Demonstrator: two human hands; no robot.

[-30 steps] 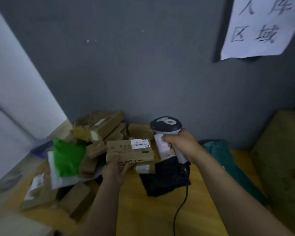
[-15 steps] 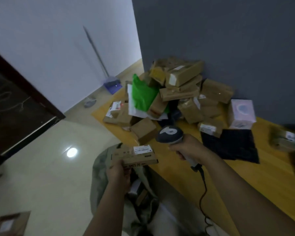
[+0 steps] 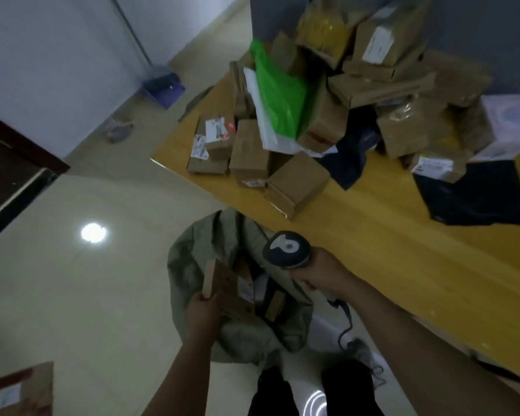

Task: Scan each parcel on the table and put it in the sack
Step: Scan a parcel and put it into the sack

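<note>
The left grip (image 3: pixel 203 309) pinches a flat cardboard parcel (image 3: pixel 231 291) by its near corner. The parcel stands on edge, tilted, in the mouth of the grey-green sack (image 3: pixel 189 262), which sits on the floor against the near edge of the desk (image 3: pixel 403 250). The right grip (image 3: pixel 321 274) is clenched round the handle of the scanner (image 3: pixel 285 249), held just above the sack's far rim, with its cable (image 3: pixel 344 322) trailing down beside the desk. This looks like the drop itself: the parcel is partly inside but not yet let go. To do it well, lower the parcel until its bottom edge is past the slack, folded rim, which could otherwise catch a corner. Then tip it flat against the other parcels (image 3: pixel 270 301) already inside and only then loosen the fingers. A toss from here might fold the soft rim inward or send the box sliding out onto the floor. Keep the scanner and its cable away from the opening so neither gets dragged in. The heap of parcels (image 3: pixel 373 85) on the desk is large, so most of the job seems to lie ahead. The brown box (image 3: pixel 297 184) near the desk's edge looks like the easiest one to reach next.
</note>
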